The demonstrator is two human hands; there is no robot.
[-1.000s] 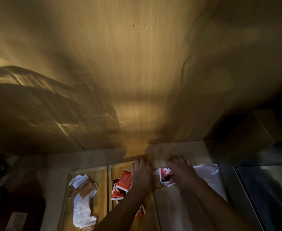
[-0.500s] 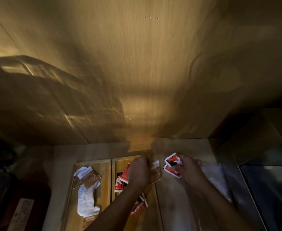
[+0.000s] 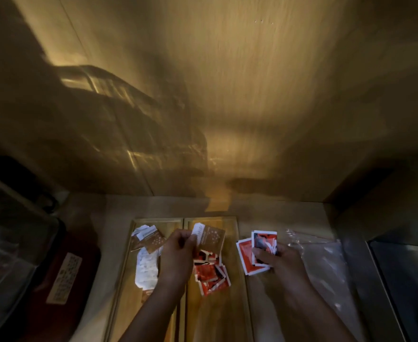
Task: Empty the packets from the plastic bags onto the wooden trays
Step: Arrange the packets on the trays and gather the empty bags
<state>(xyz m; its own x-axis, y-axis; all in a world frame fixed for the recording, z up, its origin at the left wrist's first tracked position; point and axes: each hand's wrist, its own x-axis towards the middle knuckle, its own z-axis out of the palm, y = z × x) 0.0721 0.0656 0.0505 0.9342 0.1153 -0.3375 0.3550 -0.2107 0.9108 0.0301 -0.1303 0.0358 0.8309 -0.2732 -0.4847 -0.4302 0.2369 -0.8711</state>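
Two long wooden trays lie side by side on the counter. The left tray [image 3: 126,272] holds brown and white packets [image 3: 147,253]. The right tray [image 3: 237,292] holds a pile of red packets [image 3: 210,275]. My left hand [image 3: 178,257] hovers over the gap between the trays, gripping a brown packet [image 3: 210,239]. To the right of the trays, my right hand [image 3: 280,260] grips a few red packets [image 3: 257,250] fanned out above the counter. A clear plastic bag [image 3: 326,262] lies flat just right of that hand.
A wooden wall panel [image 3: 227,95] rises right behind the counter. A dark red object with a white label [image 3: 64,277] sits at the left. A dark metal surface [image 3: 405,280] borders the counter on the right. The light is dim.
My hands have moved apart: the left hand now holds up a brown packet over the trays, and the right hand has lifted the red packets away from the bag. The camera tilted down.
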